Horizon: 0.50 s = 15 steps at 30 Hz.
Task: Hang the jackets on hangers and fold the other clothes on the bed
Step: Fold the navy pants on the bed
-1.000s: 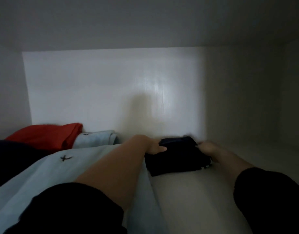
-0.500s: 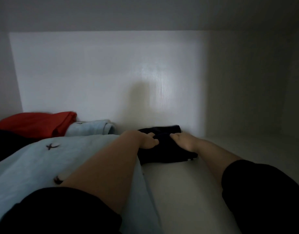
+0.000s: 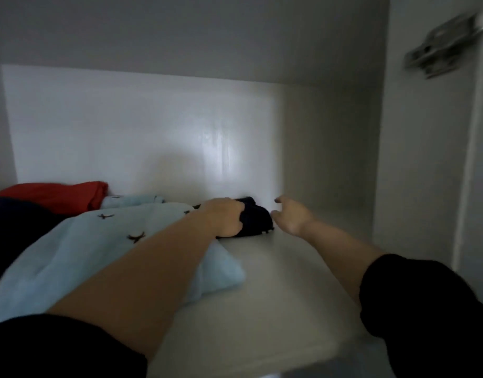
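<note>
shelf [image 3: 275,296] holds folded clothes: left hand [image 3: 224,216] grips the dark garment [image 3: 258,221] at its back edge, likely seating it beside the blue stack [image 3: 112,241]; right hand [image 3: 292,216] hovers spread just beside it.

The person wears a black top. The left sleeve [image 3: 57,347] and the right sleeve [image 3: 425,309] end partway up the arms. The right one looks thick and puffy at its edge. The left hand [image 3: 226,216] and right hand [image 3: 292,216] are bare.

Blurred metal hinge [image 3: 447,42], dark garment [image 3: 258,220] partly behind left hand [image 3: 225,217]
</note>
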### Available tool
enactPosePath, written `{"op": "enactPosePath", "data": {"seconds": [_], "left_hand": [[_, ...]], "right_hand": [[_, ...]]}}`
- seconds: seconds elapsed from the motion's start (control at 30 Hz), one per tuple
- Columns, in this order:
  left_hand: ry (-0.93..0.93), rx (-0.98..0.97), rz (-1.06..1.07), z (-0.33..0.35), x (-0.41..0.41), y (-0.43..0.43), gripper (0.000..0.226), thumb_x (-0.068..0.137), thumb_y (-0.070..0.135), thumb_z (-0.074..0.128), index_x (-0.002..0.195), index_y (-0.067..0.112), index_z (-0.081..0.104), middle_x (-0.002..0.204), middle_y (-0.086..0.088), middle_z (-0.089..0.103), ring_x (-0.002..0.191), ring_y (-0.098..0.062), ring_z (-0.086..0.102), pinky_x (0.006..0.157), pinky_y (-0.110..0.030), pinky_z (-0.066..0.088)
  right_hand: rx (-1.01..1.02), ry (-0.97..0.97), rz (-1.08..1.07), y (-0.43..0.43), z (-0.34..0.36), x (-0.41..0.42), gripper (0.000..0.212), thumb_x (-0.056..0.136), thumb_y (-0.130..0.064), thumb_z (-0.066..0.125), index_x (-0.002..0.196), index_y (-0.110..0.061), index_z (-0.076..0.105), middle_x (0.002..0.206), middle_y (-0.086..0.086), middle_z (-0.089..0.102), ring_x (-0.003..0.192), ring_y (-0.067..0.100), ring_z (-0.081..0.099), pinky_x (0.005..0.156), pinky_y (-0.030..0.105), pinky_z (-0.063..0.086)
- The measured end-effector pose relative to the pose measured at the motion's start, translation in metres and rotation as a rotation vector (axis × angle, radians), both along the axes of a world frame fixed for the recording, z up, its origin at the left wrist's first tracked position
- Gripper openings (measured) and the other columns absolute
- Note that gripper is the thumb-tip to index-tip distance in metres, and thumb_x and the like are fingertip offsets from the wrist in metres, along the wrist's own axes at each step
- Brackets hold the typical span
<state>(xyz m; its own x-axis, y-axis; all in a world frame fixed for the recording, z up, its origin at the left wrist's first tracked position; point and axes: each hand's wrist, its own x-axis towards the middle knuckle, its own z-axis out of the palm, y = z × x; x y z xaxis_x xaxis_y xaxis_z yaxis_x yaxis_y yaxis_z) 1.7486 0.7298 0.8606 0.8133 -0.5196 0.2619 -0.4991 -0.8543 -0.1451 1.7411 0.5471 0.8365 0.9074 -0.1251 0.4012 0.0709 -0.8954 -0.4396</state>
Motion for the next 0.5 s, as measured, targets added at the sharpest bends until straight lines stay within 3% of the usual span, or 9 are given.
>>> {"op": "enactPosePath", "data": {"seconds": [0.07,0.2,0.37,0.5], "left_hand": [[-0.048,-0.061,-0.073,-0.002,-0.037,-0.006,0.038,0.092,0.023,0.049,0.129,0.015,0.053,0.122,-0.011,0.058,0.108,-0.029,0.056,0.089,-0.036,0.048],[-0.256,-0.256,-0.314,-0.024,-0.120,-0.028,0.037,0.088,0.020,0.048,0.125,0.018,0.056,0.120,-0.009,0.062,0.111,-0.030,0.055,0.088,-0.038,0.049],[-0.306,-0.491,-0.718,-0.067,-0.238,-0.066,0.044,0.081,0.013,0.055,0.125,0.007,0.057,0.123,-0.010,0.060,0.114,-0.031,0.051,0.091,-0.039,0.044],[-0.260,-0.563,-0.977,-0.094,-0.341,-0.101,0.067,0.071,0.006,0.068,0.134,-0.004,0.047,0.134,-0.021,0.052,0.123,-0.038,0.050,0.104,-0.044,0.039]], "right_hand": [[-0.110,-0.141,-0.117,-0.007,0.000,-0.061,0.046,0.093,-0.016,0.046,0.138,-0.006,0.045,0.137,0.017,0.048,0.125,0.032,0.046,0.099,0.031,0.038],[-0.416,-0.486,-0.325,0.003,-0.019,-0.198,0.044,0.070,-0.010,0.042,0.108,0.001,0.061,0.124,0.022,0.054,0.107,0.041,0.051,0.088,0.043,0.046],[-0.554,-0.513,-0.495,0.003,-0.045,-0.356,0.052,0.063,-0.008,0.037,0.107,0.004,0.062,0.126,0.026,0.055,0.114,0.043,0.053,0.092,0.047,0.044],[-0.517,-0.519,-0.721,-0.014,-0.057,-0.493,0.052,0.066,-0.010,0.034,0.109,0.001,0.061,0.126,0.023,0.054,0.117,0.042,0.050,0.096,0.047,0.042]]}}
